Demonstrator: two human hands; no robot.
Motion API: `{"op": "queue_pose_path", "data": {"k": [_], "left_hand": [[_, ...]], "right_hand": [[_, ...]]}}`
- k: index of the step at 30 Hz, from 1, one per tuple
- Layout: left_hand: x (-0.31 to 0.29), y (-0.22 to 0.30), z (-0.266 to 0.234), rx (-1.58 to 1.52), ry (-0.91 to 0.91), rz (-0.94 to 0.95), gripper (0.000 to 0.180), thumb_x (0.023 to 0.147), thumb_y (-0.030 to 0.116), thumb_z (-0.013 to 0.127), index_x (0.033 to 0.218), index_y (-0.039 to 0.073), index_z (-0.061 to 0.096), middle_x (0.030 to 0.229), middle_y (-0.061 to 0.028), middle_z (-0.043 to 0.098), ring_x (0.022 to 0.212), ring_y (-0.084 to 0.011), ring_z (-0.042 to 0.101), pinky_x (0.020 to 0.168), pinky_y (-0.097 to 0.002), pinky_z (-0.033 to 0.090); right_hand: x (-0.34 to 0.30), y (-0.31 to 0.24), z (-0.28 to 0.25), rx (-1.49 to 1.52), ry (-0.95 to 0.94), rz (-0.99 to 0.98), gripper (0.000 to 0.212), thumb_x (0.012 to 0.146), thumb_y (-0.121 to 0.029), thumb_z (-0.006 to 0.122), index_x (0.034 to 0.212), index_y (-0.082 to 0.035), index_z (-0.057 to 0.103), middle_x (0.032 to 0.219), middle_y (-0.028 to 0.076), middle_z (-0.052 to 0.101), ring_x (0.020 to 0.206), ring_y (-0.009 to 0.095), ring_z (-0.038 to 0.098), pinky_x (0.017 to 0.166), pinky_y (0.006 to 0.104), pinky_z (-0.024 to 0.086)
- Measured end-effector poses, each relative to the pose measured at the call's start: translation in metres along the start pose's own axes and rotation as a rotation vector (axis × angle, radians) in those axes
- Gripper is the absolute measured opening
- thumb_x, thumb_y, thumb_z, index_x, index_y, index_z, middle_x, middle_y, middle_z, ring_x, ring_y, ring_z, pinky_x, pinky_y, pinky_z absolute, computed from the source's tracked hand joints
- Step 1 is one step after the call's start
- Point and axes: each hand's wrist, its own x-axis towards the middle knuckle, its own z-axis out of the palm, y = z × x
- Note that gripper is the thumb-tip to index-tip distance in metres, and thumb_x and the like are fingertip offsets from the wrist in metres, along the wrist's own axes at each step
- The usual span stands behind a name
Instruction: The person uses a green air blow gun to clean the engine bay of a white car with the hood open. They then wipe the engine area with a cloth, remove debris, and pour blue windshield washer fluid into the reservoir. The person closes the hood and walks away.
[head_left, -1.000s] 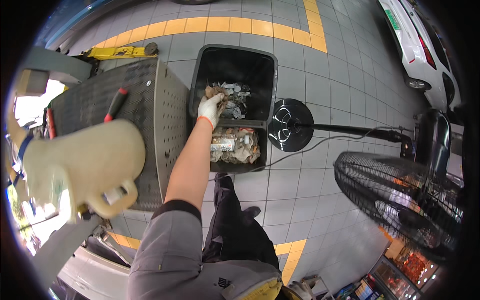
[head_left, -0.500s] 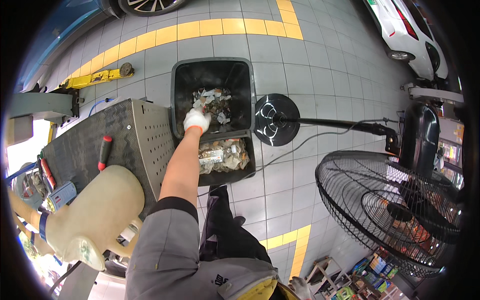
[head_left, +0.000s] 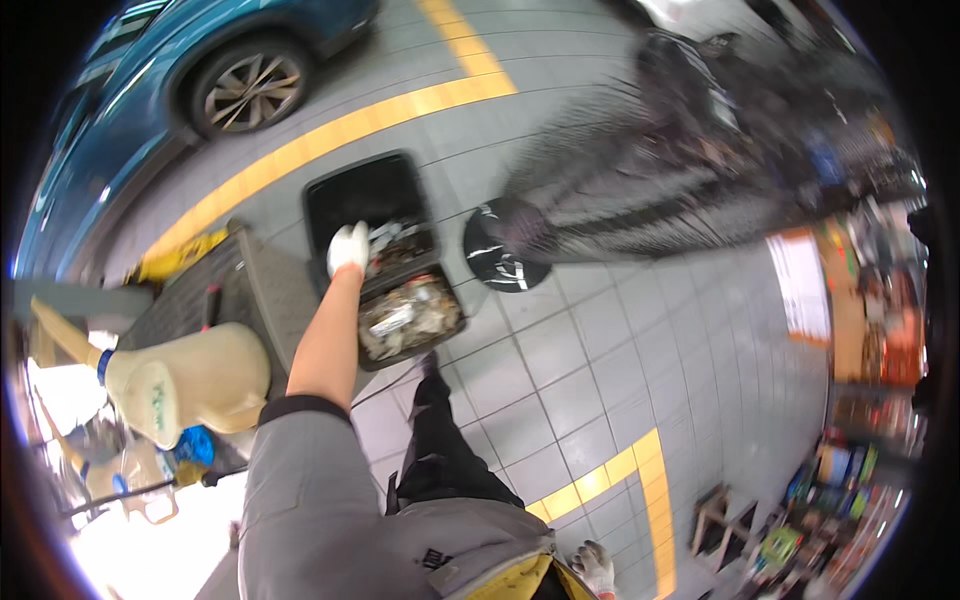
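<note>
Grey tiled floor (head_left: 600, 340): yellow tile lines cross it, with a blue car (head_left: 150, 110) beyond.
Black bin (head_left: 365, 190): loose scraps (head_left: 400, 240) lie inside, toward its near side.
Left hand (head_left: 348, 248): gloved, at the bin's left side, just beside the scraps; blur hides whether it pinches anything.
Right hand (head_left: 594, 568): gloved, low by the body, well apart from the bin; finger closure cannot be told.
Good handling: likely best with the forearm clear of the rim and a light fingertip touch, minding sharp bits.
</note>
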Motion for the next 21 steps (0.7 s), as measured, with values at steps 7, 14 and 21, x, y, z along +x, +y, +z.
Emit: {"op": "queue_pose_path", "data": {"k": [7,14,21], "left_hand": [[-0.311,-0.017,0.100,0.705,-0.947,0.577,0.063,0.096,0.027,0.056,0.153,0.002,0.049,0.147,-0.0275,0.057,0.134,-0.0403,0.058,0.114,-0.0459,0.046],[-0.456,-0.018,0.184,0.391,-1.407,0.287,0.024,0.097,0.022,0.058,0.078,0.009,0.058,0.065,-0.0049,0.057,0.050,-0.0176,0.054,0.040,-0.0335,0.035],[-0.649,0.009,0.265,1.560,-1.468,1.382,0.044,0.101,0.040,0.058,0.077,0.004,0.066,0.067,-0.0127,0.066,0.060,-0.0265,0.065,0.055,-0.0428,0.051]], "right_hand": [[-0.017,0.242,-0.057,-0.067,0.098,-0.086,0.046,0.102,-0.030,0.068,0.139,-0.001,0.064,0.113,0.011,0.075,0.098,0.020,0.071,0.086,0.0335,0.057],[-0.099,0.357,-0.142,-0.123,0.347,0.139,0.054,0.099,-0.040,0.059,0.139,-0.004,0.064,0.135,0.020,0.071,0.125,0.034,0.068,0.107,0.0421,0.052],[-0.121,0.457,-0.169,0.458,0.692,0.198,0.057,0.099,-0.039,0.055,0.144,-0.005,0.061,0.140,0.020,0.068,0.132,0.037,0.063,0.113,0.0435,0.048]]}}
